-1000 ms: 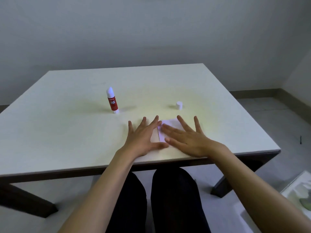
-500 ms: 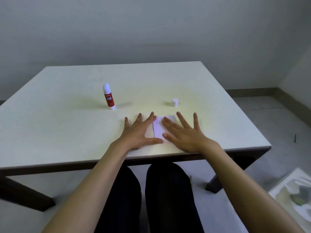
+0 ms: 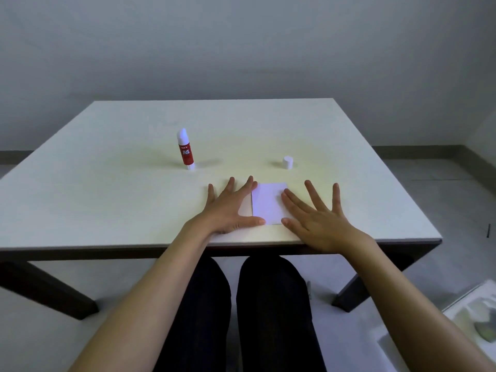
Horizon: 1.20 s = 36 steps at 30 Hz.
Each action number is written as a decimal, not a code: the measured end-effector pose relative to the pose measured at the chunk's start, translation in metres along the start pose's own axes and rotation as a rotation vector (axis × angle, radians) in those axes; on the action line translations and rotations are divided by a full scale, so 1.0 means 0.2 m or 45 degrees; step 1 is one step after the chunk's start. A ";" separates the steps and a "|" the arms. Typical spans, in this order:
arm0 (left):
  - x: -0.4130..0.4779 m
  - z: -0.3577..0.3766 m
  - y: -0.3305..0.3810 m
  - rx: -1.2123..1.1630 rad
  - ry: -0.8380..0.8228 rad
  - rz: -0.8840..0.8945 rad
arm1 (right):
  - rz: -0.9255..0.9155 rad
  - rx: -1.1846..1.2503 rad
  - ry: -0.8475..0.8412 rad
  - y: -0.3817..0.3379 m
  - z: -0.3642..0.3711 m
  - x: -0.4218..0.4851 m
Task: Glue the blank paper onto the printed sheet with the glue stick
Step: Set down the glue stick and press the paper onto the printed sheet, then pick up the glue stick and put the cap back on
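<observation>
A small white paper lies flat near the table's front edge, with no print visible on its upper face. My left hand lies flat and spread on its left side, thumb along the lower edge. My right hand is spread flat over its right edge. Whether a second sheet lies beneath, I cannot tell. The red glue stick stands upright and uncapped at the back left. Its white cap stands apart behind the paper.
The white table has its front edge just under my wrists, with dark legs below. My dark-trousered legs show under it. A pale tray-like object lies on the floor at the lower right.
Both hands have slid apart sideways across the paper, uncovering more of its middle. The glue stick and cap have stayed put.
</observation>
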<state>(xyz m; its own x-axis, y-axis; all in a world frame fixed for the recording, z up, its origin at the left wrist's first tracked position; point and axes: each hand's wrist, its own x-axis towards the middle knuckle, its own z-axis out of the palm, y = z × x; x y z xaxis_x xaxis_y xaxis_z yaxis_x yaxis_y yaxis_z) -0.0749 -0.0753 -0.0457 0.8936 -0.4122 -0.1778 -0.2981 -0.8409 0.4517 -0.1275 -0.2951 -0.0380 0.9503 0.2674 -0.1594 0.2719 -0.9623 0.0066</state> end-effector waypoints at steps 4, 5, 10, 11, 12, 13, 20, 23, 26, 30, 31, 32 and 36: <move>-0.01 0.00 0.01 0.000 0.003 -0.017 | -0.086 0.010 0.069 -0.06 0.03 -0.01; -0.01 0.00 0.01 -0.002 0.002 -0.018 | -0.144 0.031 0.084 -0.06 0.04 -0.02; -0.02 -0.01 0.01 -0.024 0.003 -0.029 | -0.057 0.017 0.015 0.01 0.00 0.09; -0.02 0.00 0.01 -0.020 0.003 -0.032 | -0.003 0.024 -0.001 0.01 -0.03 0.13; -0.02 0.00 0.01 -0.017 0.006 -0.034 | 0.022 0.027 -0.006 0.00 -0.05 0.15; -0.02 0.00 0.01 -0.018 0.013 -0.035 | 0.008 0.028 0.005 -0.03 -0.05 0.16; -0.02 0.00 0.02 -0.018 0.036 -0.042 | -0.199 0.068 0.051 -0.07 -0.02 0.18; -0.02 0.00 0.03 -0.015 0.018 -0.046 | -0.095 0.076 0.019 -0.04 -0.06 0.26; -0.02 -0.01 0.03 -0.038 0.019 -0.049 | -0.102 0.051 0.084 -0.07 -0.01 0.25; -0.05 -0.03 0.02 -0.244 0.027 0.005 | -0.105 0.070 0.097 -0.06 0.01 0.25; -0.06 -0.05 0.01 -0.382 0.111 0.028 | -0.105 0.085 0.085 -0.06 0.01 0.26; -0.07 -0.08 -0.01 -0.493 0.282 0.049 | -0.108 0.105 0.078 -0.05 0.01 0.26; -0.04 -0.21 -0.12 -0.644 1.354 -0.287 | -0.111 0.324 0.238 -0.05 -0.01 0.24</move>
<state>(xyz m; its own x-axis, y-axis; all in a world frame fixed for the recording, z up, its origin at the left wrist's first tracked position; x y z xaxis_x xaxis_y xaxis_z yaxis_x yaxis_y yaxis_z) -0.0599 -0.0372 -0.0184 0.8098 0.4232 0.4065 -0.1461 -0.5255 0.8381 -0.0850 -0.2733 -0.0443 0.9430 0.3308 0.0352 0.3288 -0.9108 -0.2497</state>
